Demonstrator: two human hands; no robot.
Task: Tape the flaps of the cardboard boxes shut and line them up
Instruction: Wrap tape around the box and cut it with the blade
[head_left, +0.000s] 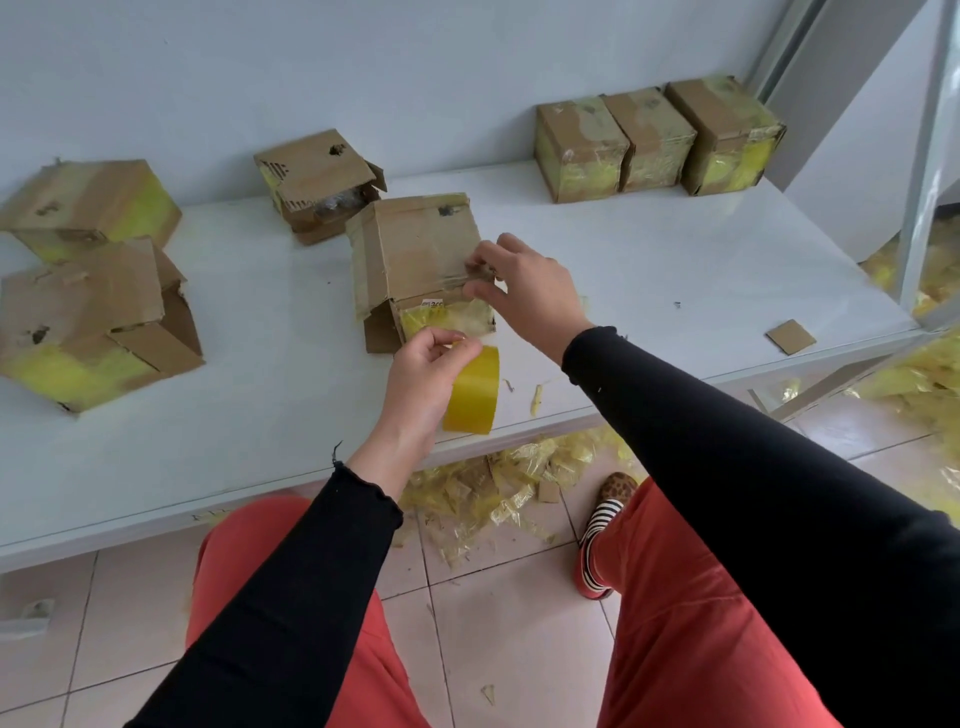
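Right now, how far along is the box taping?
Done: three taped boxes stand in a row at the table's far right. In hand: the right hand presses tape onto the middle box, its near end flap not yet closed; the left hand holds the yellow tape roll. Left: three open-flapped boxes, untaped and not lined up.

sleeves: black, long, snug, left cuff (363, 499) with wavy lettuce-edge hem and a loose thread | right cuff (589, 348) plain black at the wrist | trousers (701, 597): coral-red | sock (600, 519): black-and-white stripes | slipper (618, 486): leopard print | hands bare
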